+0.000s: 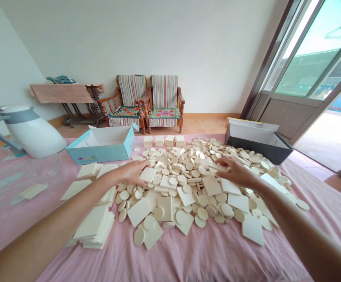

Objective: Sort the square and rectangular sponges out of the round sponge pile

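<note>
A broad heap of pale wooden discs (194, 166) and square tiles, thin and cream-coloured, spreads over the pink cloth. At the heap's left side, my left hand (131, 172) is closed on a pale square tile (148, 174), thumb below and fingers above. Over the right part, my right hand (235, 171) pinches a thin pale piece (216, 167), seen nearly edge-on; whether it is round or square I cannot tell. Stacks of square tiles (92, 223) stand left of the heap, partly hidden by my left forearm. More small stacks (170, 141) line its far edge.
A light blue open box (100, 152) stands behind on the left, a black open box (258, 145) on the right. A white and grey jug (38, 133) is far left, near clear plastic (14, 188). Beyond are two wooden chairs (164, 94) and a glazed door (302, 78).
</note>
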`<action>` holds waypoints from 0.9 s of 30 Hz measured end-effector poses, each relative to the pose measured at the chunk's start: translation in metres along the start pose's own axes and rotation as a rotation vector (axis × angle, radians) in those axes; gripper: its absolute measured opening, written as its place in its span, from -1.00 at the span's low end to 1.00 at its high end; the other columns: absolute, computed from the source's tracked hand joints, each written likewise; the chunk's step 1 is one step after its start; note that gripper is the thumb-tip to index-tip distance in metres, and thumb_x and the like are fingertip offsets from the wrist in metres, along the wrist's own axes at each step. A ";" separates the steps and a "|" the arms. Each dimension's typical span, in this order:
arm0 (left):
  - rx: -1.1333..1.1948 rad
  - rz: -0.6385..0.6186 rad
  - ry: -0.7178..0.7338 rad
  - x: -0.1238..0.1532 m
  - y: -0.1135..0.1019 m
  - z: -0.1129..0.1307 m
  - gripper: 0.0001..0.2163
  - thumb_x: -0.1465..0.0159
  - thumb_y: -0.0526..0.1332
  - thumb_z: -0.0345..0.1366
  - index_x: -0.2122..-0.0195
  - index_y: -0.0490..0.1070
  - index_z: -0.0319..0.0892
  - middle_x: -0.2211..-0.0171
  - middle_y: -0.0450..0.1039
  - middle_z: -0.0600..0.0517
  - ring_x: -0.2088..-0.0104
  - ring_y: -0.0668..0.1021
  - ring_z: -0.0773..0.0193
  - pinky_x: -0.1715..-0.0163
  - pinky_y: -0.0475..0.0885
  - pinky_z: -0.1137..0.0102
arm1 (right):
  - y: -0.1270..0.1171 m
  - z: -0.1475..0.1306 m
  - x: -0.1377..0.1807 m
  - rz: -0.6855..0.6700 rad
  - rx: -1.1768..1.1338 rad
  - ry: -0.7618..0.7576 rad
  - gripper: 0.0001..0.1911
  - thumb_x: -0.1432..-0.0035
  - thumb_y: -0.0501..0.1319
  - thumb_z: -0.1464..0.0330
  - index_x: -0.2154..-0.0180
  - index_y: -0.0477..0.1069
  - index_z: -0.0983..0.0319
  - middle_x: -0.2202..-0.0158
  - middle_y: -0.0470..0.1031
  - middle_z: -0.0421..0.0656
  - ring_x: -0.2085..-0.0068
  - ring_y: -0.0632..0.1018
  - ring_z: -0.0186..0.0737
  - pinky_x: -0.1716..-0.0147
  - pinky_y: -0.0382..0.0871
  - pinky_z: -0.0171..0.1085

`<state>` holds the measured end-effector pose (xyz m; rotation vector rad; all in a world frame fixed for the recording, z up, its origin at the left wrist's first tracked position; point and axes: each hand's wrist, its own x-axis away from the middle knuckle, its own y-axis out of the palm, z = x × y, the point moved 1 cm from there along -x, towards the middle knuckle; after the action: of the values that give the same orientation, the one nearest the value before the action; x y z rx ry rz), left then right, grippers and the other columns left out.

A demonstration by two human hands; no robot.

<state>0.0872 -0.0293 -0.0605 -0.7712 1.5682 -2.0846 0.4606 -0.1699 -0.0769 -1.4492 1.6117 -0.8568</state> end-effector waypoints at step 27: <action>-0.047 -0.053 0.010 0.000 -0.003 -0.004 -0.59 0.07 0.34 -0.26 0.18 0.30 -0.18 0.23 0.42 0.00 0.20 0.47 0.13 0.28 0.33 0.42 | 0.012 -0.039 0.034 -0.033 0.094 -0.244 -0.41 -0.01 0.28 0.31 -0.12 0.30 0.18 -0.07 0.36 0.02 -0.11 0.37 0.06 -0.07 0.28 0.01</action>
<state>0.0843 -0.0251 -0.0584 -0.8290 1.6237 -2.0990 0.4198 -0.2031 -0.0733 -1.4566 1.3525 -0.7325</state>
